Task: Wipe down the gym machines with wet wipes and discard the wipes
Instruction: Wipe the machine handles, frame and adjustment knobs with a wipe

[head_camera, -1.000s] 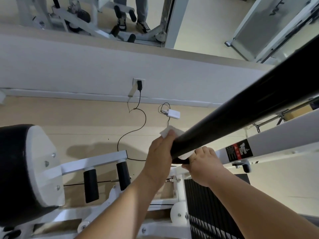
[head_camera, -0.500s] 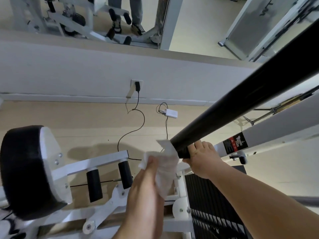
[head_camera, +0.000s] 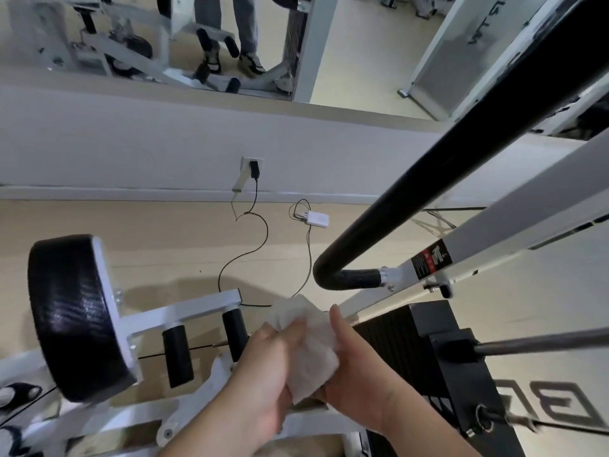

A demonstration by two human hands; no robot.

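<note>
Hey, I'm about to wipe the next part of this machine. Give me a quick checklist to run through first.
1. Wipe in hand: ok, the left hand and right hand both hold it.
2. Wipe spread flat: not ok, it is crumpled between the hands.
3. Wipe wet enough: cannot tell.
4. Hands off the bar: ok, neither touches it.
5. Bin in view for discarding: not ok, none seen.

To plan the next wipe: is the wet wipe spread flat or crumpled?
Crumpled: the wipe is bunched, with creases, held between the left hand and right hand.
</note>
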